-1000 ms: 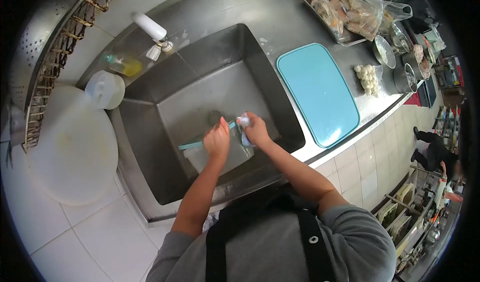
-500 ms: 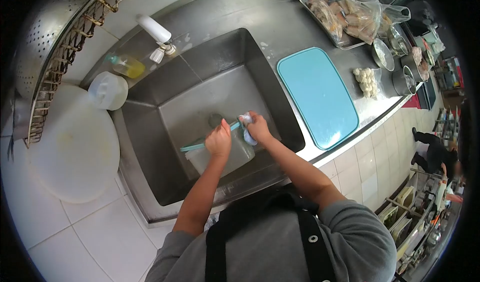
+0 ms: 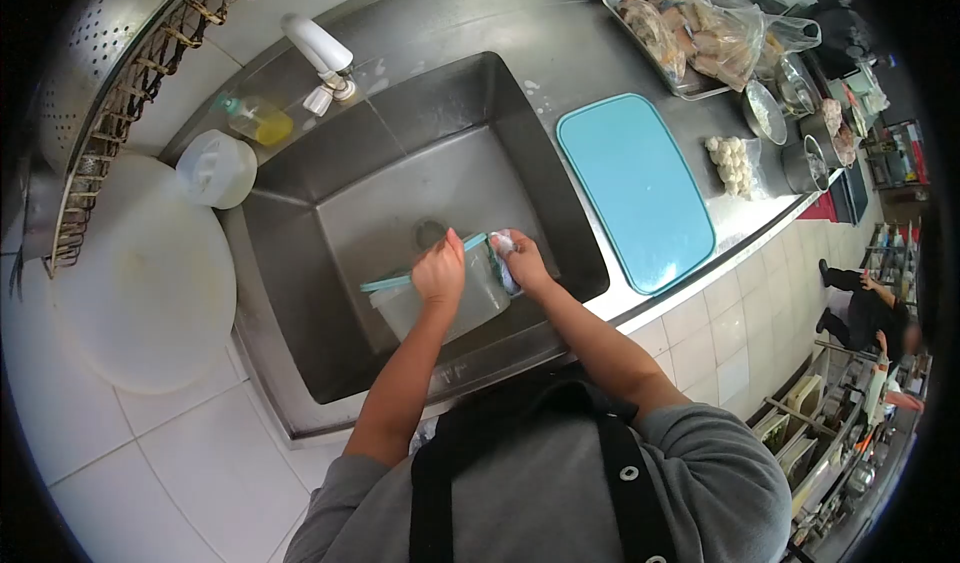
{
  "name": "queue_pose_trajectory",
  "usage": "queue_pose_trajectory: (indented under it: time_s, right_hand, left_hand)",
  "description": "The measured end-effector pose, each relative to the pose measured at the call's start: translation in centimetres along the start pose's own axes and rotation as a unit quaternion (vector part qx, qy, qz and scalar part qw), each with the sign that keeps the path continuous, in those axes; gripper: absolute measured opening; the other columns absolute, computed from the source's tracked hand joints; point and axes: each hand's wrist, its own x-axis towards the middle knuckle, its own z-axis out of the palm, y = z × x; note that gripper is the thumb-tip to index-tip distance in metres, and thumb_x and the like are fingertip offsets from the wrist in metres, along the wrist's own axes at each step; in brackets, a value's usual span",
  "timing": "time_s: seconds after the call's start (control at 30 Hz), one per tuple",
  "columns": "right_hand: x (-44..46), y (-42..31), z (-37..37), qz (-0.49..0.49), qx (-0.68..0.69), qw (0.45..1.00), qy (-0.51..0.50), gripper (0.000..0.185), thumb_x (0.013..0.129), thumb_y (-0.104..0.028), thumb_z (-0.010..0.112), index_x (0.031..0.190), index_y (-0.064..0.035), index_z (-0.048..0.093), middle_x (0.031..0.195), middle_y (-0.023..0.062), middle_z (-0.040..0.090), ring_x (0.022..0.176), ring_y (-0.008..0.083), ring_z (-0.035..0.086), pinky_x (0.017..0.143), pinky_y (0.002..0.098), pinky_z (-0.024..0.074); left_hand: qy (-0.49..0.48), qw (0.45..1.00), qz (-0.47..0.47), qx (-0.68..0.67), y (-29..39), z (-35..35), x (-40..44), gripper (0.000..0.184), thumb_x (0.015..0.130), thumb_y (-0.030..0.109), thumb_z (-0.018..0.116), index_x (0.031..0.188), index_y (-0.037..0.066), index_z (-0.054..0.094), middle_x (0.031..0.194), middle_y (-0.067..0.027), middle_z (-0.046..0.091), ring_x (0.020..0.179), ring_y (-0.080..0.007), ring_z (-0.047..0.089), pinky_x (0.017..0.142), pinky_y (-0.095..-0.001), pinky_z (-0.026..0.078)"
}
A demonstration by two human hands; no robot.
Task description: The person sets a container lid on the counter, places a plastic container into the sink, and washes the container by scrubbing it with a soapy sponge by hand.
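Observation:
Inside the steel sink, a translucent plastic container with a teal rim leans on its side. My left hand is closed around the middle of that rim, its thumb pointing up. At the container's right end, my right hand grips a crumpled white and bluish cloth and presses it against the corner. The fingertips of my right hand are partly hidden by the cloth. Just beyond my left hand is the round drain.
A teal lid lies right of the sink. Farther right are a bag of white balls, metal bowls and a tray of bagged meat. Behind the sink stand a faucet and a soap bottle. Another person stands far right.
My right hand has slid the cloth slightly down along the container's right end. My left hand keeps its hold on the rim. The distant person has shifted posture.

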Motion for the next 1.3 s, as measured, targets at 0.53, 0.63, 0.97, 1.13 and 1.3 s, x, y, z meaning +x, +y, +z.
queue_pose_trajectory:
  time_s: [0.53,0.63,0.97,1.13,1.3]
  right_hand:
    - [0.0,-1.2,2.0,-0.073,-0.059,0.992,0.082,0.016,0.089,-0.021,0.067,0.093,-0.0052,0.065,0.077,-0.0008,0.060,0.068,0.0079,0.050,0.062,0.0261,0.0416]
    - [0.5,-1.8,1.6,0.020,0.008,0.998,0.051,0.016,0.090,-0.021,0.067,0.093,-0.0054,0.064,0.077,-0.0016,0.060,0.069,0.0074,0.050,0.062,0.0254,0.0412]
    - [1.4,-2.1,0.8,0.064,0.040,0.997,0.020,0.020,0.091,-0.024,0.066,0.094,-0.0039,0.064,0.078,0.0010,0.061,0.071,0.0093,0.053,0.064,0.0279,0.0430]
    - [1.0,-0.7,0.7,-0.003,-0.026,0.999,0.028,0.024,0.091,-0.027,0.067,0.097,-0.0046,0.064,0.079,0.0019,0.062,0.070,0.0100,0.052,0.065,0.0282,0.0435]
    - [0.4,-1.6,0.5,-0.004,-0.049,0.998,0.026,0.027,0.089,-0.030,0.069,0.098,-0.0043,0.064,0.078,0.0019,0.061,0.069,0.0107,0.052,0.064,0.0291,0.0439]
  left_hand:
    - [-0.018,1.000,0.006,0.017,0.0,0.3,0.2,0.043,0.092,0.029,0.054,0.052,0.013,0.057,0.051,-0.0082,0.059,0.045,-0.0265,0.060,0.044,-0.0378,0.049]
    - [0.003,1.000,0.022,0.003,0.2,0.0,0.4,0.044,0.093,0.029,0.053,0.052,0.013,0.058,0.052,-0.0072,0.060,0.046,-0.0263,0.060,0.046,-0.0378,0.050]
    - [-0.076,0.973,0.117,-0.186,-0.1,-2.7,0.7,0.022,0.091,0.037,0.058,0.096,0.016,0.064,0.082,-0.0004,0.064,0.071,-0.0228,0.063,0.063,-0.0380,0.050]
    - [-0.151,0.948,0.167,-0.223,-0.9,-3.2,0.6,0.024,0.090,0.030,0.059,0.109,0.016,0.063,0.093,-0.0013,0.061,0.082,-0.0233,0.059,0.072,-0.0377,0.049]
    - [-0.144,0.953,0.163,-0.213,-1.0,-2.9,0.1,0.023,0.090,0.025,0.059,0.110,0.014,0.061,0.097,-0.0033,0.060,0.087,-0.0252,0.060,0.077,-0.0383,0.048]
